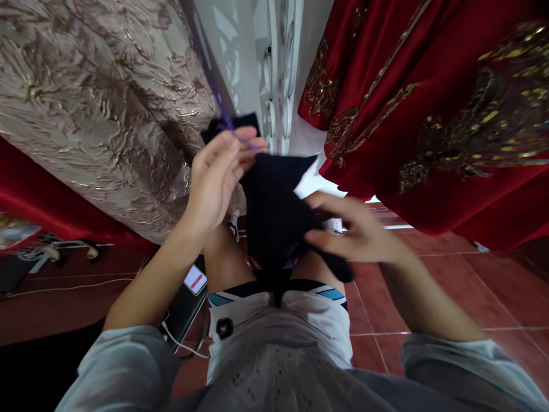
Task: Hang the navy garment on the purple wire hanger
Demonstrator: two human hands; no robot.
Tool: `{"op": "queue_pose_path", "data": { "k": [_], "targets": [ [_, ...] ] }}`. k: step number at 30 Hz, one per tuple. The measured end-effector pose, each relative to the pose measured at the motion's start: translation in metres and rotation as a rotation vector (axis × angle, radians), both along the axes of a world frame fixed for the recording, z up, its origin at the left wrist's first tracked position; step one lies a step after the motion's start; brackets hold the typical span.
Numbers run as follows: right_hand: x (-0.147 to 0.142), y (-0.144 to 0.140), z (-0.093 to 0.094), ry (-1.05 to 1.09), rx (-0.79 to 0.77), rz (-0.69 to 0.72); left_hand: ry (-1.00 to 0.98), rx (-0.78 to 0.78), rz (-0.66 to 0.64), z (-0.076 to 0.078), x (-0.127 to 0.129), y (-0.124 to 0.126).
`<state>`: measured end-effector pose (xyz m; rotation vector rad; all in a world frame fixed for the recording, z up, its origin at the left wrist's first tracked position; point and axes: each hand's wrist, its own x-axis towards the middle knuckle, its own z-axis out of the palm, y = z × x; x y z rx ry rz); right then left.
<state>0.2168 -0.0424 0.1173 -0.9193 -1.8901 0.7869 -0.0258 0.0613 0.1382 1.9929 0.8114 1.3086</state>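
Note:
A dark, nearly black piece of cloth (274,217) hangs between my two hands, above my knees. My left hand (221,171) is closed in a pinch at its upper left side. A thin purple strand (218,100) runs from those fingers up and to the left, blurred. Another dark flap of cloth (249,121) shows just behind the fingertips. My right hand (347,226), smeared by motion, grips the cloth's right edge between thumb and fingers. A dark end of the cloth droops below that thumb.
A crinkled, shiny pinkish fabric (107,103) hangs at the left. Red garments with gold embroidery (386,114) hang at the right. White ornate metalwork (274,74) stands between them. A lit phone (196,280) lies by my left thigh, near a white cable (184,346). Red tiles (386,320) cover the floor.

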Motion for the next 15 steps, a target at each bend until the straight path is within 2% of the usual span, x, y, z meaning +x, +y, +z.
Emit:
{"op": "queue_pose_path", "data": {
  "k": [2, 4, 5, 6, 8, 10, 11, 13, 15],
  "targets": [
    [-0.022, 0.002, -0.010, -0.176, -0.055, 0.272, -0.038, -0.224, -0.101, 0.000, -0.004, -0.018],
    [-0.027, 0.013, -0.025, -0.184, -0.087, 0.373, -0.013, -0.471, -0.213, -0.004, -0.016, -0.034],
    [-0.024, 0.021, -0.033, -0.155, -0.086, 0.335, 0.041, -0.588, -0.274, -0.006, -0.025, -0.040],
    [-0.018, 0.029, -0.042, -0.122, -0.067, 0.239, 0.124, -0.687, -0.332, -0.008, -0.035, -0.044],
    [-0.001, 0.047, -0.059, -0.089, 0.006, -0.023, 0.323, -0.786, -0.399, -0.008, -0.056, -0.047],
    [0.014, 0.061, -0.072, -0.095, 0.078, -0.187, 0.486, -0.731, -0.400, -0.004, -0.074, -0.043],
    [0.019, 0.066, -0.077, -0.102, 0.087, -0.203, 0.546, -0.660, -0.394, -0.001, -0.082, -0.038],
    [0.024, 0.073, -0.084, -0.100, 0.018, -0.120, 0.622, -0.472, -0.369, 0.005, -0.093, -0.024],
    [0.024, 0.074, -0.086, -0.074, -0.130, -0.016, 0.577, -0.230, -0.192, 0.008, -0.098, -0.006]
  ]
}}
